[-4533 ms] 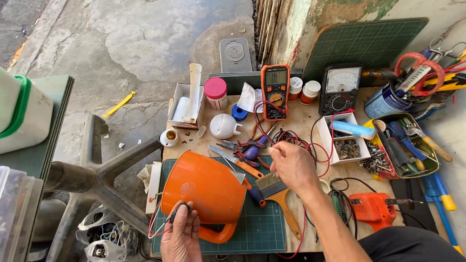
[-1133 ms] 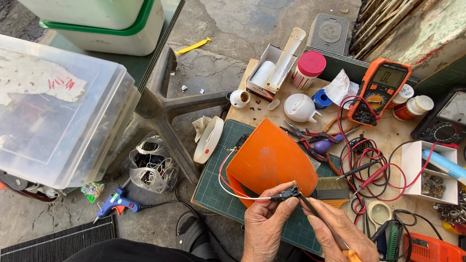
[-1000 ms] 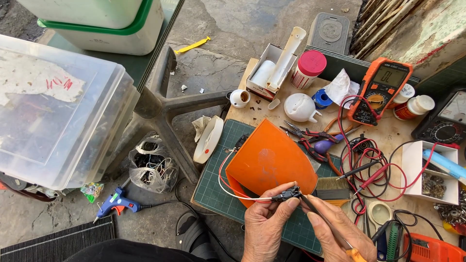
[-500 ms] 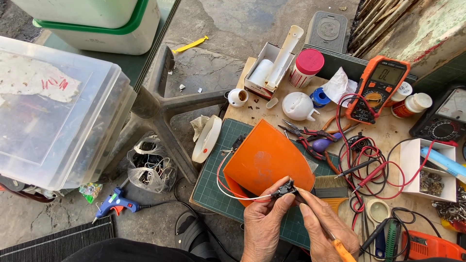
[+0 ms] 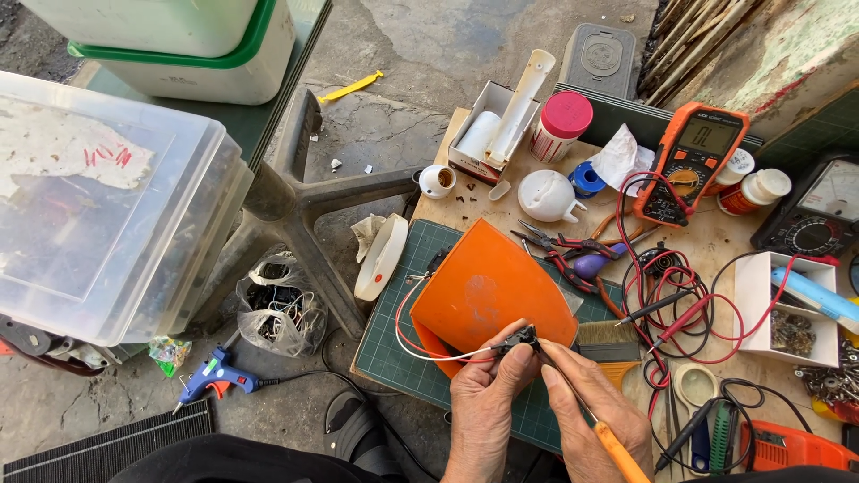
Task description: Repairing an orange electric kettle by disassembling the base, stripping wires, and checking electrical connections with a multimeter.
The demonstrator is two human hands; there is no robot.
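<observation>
Small black component (image 5: 519,340) sits pinched between thumb and fingertips of left hand (image 5: 483,407), just over the near edge of the orange plastic housing (image 5: 488,291). White and red wires (image 5: 420,344) loop from the component round the housing's left side. Right hand (image 5: 595,420) is closed around a tool with an orange handle (image 5: 617,452); its thin tip meets the component. What kind of tool tip it is cannot be told.

Housing lies on a green cutting mat (image 5: 394,349) at the bench's near-left corner. Brush (image 5: 604,344) lies just right of the housing, partly under the right hand.

Further out on the wooden bench (image 5: 716,241):
- pliers with red grips (image 5: 559,246) and a purple-handled tool (image 5: 595,264), just behind the housing
- red and black test leads (image 5: 680,295), tangled, running up to the orange multimeter (image 5: 693,161)
- analog meter (image 5: 819,210) at far right
- white box tray (image 5: 783,309) holding small parts
- white round part (image 5: 546,195), blue tape roll (image 5: 586,177), jar with pink lid (image 5: 562,125)
- open white carton (image 5: 497,130) at the back-left
- orange power tool (image 5: 796,447) at the near-right edge

Off the bench, left side: clear plastic bin (image 5: 107,206), blue glue gun (image 5: 215,380) on the concrete floor, bag of wire scraps (image 5: 282,304) beside a chair base (image 5: 295,192).
</observation>
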